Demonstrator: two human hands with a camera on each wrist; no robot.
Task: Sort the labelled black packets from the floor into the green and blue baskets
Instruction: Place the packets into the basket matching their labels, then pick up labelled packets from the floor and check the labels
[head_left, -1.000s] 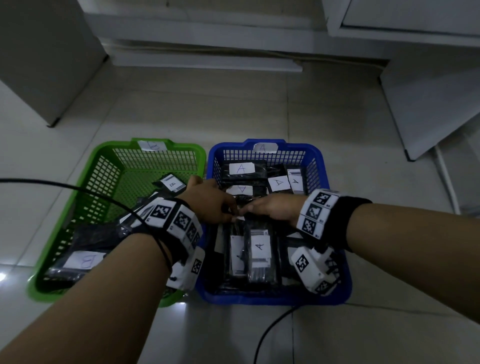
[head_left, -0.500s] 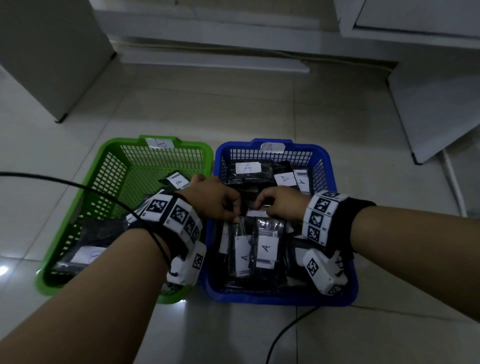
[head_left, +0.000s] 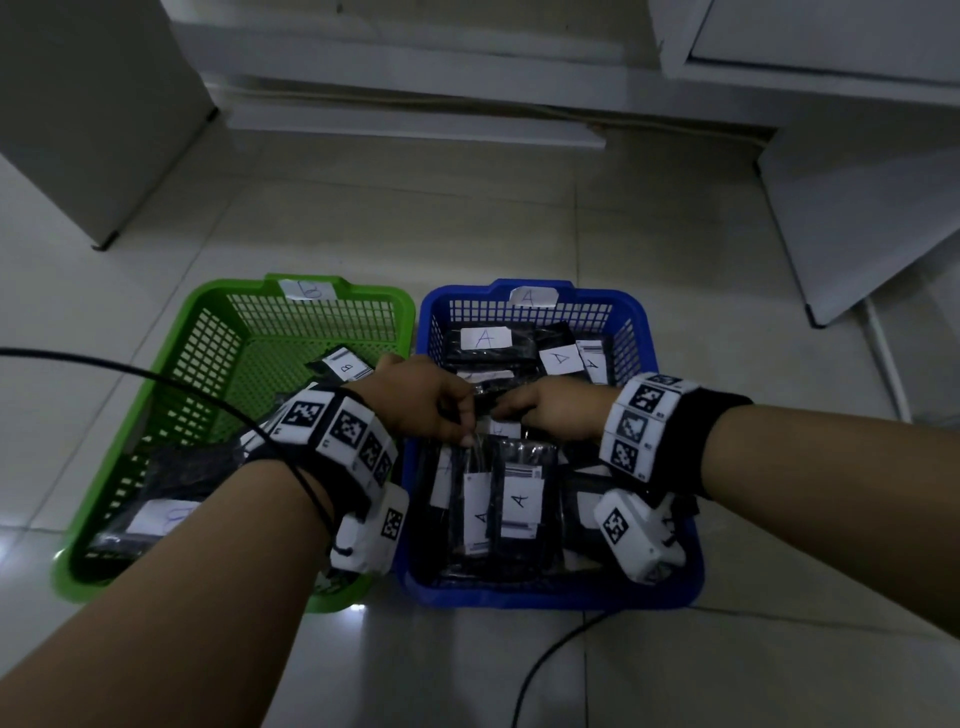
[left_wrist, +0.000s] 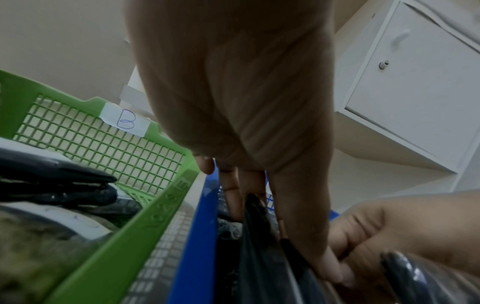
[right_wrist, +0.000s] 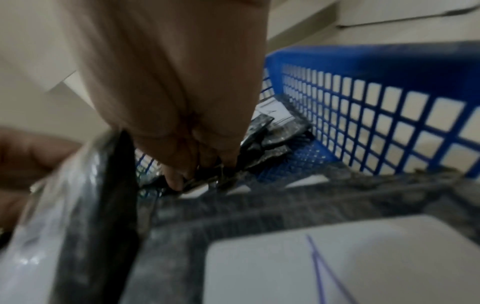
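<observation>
Two baskets sat side by side on the tiled floor (head_left: 519, 218), their long walls nearly touching: the green basket (head_left: 208, 332) on the left with a paper tag marked B on its far rim, the blue basket (head_left: 636, 332) on the right with a tag marked A. Both already held black packets. In the green one a packet labelled B (head_left: 345, 366) lay near the wall shared with the blue basket, and more dark packets were piled toward the near end. The blue one was crowded with packets bearing A labels, several standing on edge in a row near the front.

Both hands were down inside the blue basket, close together over its middle. The left hand (head_left: 423, 402) had its fingers (left_wrist: 327, 265) curled, thumb and forefinger pinching the top edge of an upright black packet (head_left: 511, 499). The right hand (head_left: 558, 410) met it from the other side, fingers (right_wrist: 176, 181) bent and closed on the crinkled edge of a packet below, though which packet I could not tell. A black cable (head_left: 156, 376) ran across the green basket to the left wrist.
</observation>
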